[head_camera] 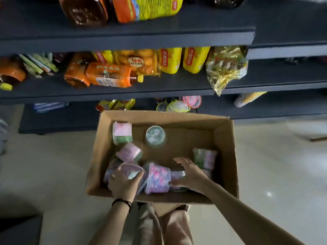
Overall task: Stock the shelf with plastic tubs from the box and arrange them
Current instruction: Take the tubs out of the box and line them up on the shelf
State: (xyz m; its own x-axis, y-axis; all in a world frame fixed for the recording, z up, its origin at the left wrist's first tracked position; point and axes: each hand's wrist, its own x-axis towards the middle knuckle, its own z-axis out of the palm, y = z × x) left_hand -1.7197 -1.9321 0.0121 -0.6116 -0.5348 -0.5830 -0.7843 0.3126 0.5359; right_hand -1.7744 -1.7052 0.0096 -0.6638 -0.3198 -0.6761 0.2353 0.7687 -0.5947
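Note:
An open cardboard box (224,144) stands on the floor below the dark shelves. Inside lie several plastic tubs with pink and green contents. My left hand (123,184) grips a clear-lidded tub (131,169) at the box's near left corner. Beside it lies a pink tub (158,177) on its side. My right hand (189,174) reaches into the box with fingers spread, touching the clear tub (177,174) behind the pink one. An upright tub (155,136) stands near the box's middle, another tub (122,132) lies at the far left, and a green and pink tub (205,157) at the right.
The middle shelf (159,89) holds orange bottles, yellow packets and a gold foil bag (224,68). The lowest shelf (265,110) carries small strainers (178,105) and snack packs. Orange and yellow goods sit on the top shelf (123,38). Pale floor tiles surround the box.

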